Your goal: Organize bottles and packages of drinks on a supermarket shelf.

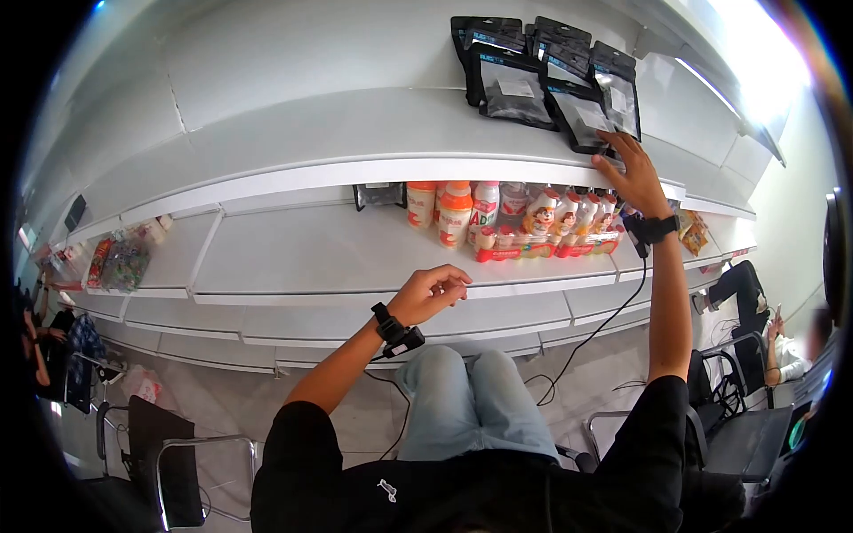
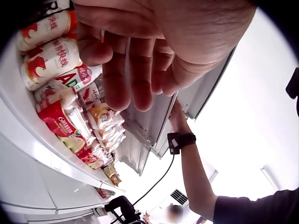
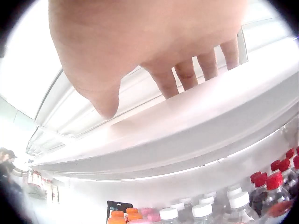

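Observation:
The right hand [image 1: 633, 182] reaches to the upper shelf, its fingertips at the lower edge of a black pouch [image 1: 582, 115] with a clear window. Several similar pouches lean behind and beside it. In the right wrist view the fingers of the right hand [image 3: 163, 60] are spread and point down behind the shelf's front edge; no pouch shows there. The left hand [image 1: 428, 295] hangs in front of the lower shelf with loosely bent fingers and holds nothing. In the left wrist view, the left hand [image 2: 140, 60] is near bottles with orange caps [image 2: 51, 60].
Below the upper shelf [image 1: 311, 169] stand orange-capped bottles [image 1: 454, 213] and shrink-wrapped packs of small bottles [image 1: 542, 240]. Bagged goods [image 1: 124, 262] lie at the left. Chairs [image 1: 164, 453] stand on both sides, a seated person at the right. Cables run from both wrists.

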